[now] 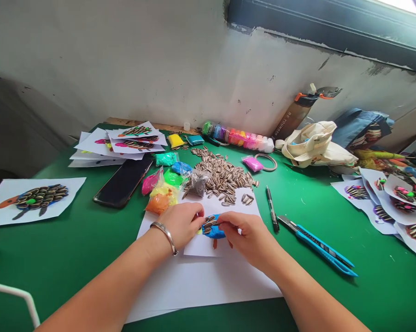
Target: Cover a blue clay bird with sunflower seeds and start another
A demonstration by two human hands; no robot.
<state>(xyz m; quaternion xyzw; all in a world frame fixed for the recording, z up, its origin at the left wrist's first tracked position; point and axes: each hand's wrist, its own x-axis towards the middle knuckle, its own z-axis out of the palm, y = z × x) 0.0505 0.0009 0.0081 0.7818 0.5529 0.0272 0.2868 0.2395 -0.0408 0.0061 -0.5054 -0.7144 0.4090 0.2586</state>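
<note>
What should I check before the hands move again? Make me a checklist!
1. Blue shape on the small white paper: ok.
2. Whole blue shape in view: not ok, the right hand hides part of it.
3. Left hand close beside the shape: ok.
4. Seed in the right hand's grip: cannot tell, the fingers hide it.
5. Loose seed pile seems near enough to reach: ok.
6. Cutter apart from both hands: ok.

Seed pile [221, 173] behind the paper sheets [208, 281], phone [123, 182] left, cutter [318, 246] right.
</note>
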